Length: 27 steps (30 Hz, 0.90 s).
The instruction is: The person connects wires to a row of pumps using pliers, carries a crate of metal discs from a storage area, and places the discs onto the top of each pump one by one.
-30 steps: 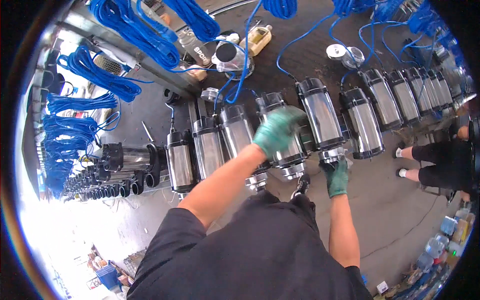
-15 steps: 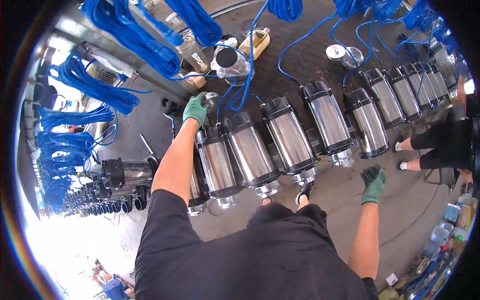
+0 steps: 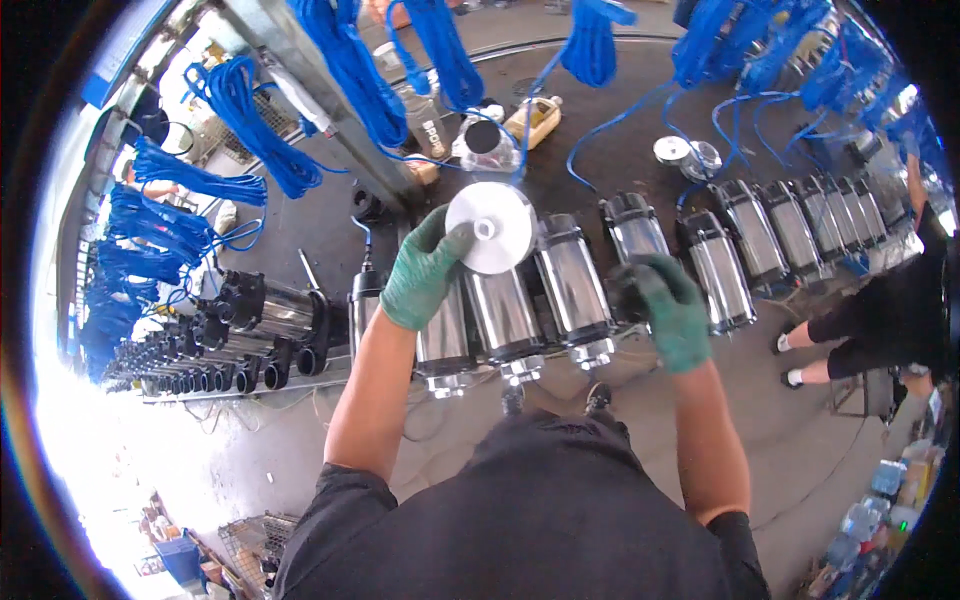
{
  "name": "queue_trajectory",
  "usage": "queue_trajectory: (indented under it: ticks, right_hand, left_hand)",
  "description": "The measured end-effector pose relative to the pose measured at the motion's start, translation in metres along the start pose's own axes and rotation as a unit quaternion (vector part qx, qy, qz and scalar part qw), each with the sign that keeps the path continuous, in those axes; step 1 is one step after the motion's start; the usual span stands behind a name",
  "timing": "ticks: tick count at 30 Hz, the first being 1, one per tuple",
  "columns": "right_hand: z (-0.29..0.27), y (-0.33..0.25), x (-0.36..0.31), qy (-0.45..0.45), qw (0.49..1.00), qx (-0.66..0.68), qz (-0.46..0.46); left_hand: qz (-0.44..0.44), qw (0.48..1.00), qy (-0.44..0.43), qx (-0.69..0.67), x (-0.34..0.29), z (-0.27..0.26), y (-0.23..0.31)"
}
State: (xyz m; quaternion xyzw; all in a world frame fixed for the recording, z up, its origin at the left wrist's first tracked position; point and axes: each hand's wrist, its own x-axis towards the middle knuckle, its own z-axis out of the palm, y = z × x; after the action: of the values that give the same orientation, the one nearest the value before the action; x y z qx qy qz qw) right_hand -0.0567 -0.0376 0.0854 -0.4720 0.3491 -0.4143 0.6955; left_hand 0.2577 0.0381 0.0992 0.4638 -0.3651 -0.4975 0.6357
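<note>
My left hand, in a green glove with dark fingertips, grips a round silver metal disc with a raised hub at its centre. The disc is held up over a row of shiny steel motor cylinders with black end caps, partly covering one cylinder. My right hand, gloved alike, hovers in front of another cylinder to the right. Its fingers are smeared by motion, so whether it holds anything does not show. Between the hands lies one more steel cylinder, with a silver fitting at its near end.
Coiled blue cables hang along the far side. On the dark bench are a yellowish jug, a bagged container and a round silver part. More cylinders line the left. Another person stands at right.
My left hand has brought the disc nearer and to the right, turning its flat face up. My right hand has moved left and up, over the cylinders. The view has shifted.
</note>
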Motion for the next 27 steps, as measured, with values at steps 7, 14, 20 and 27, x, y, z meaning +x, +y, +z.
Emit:
queue_trajectory:
  ticks: [7, 14, 20, 27]
  right_hand:
    - [-0.021, 0.018, -0.020, -0.122, 0.983, 0.040, -0.129]
    - [-0.110, 0.055, -0.057, -0.057, 0.989, 0.066, -0.120]
    - [-0.181, 0.072, -0.100, 0.176, 0.980, 0.063, -0.072]
    - [-0.288, 0.139, -0.142, 0.315, 0.920, 0.228, -0.048]
  left_hand:
    - [-0.181, 0.969, -0.095, -0.141, -0.025, 0.132, -0.040]
    - [-0.301, 0.920, -0.181, -0.172, -0.028, 0.191, -0.112]
    - [-0.299, 0.914, -0.237, 0.136, 0.001, 0.235, -0.165]
    - [0.190, 0.752, -0.338, 0.534, 0.059, 0.306, -0.216]
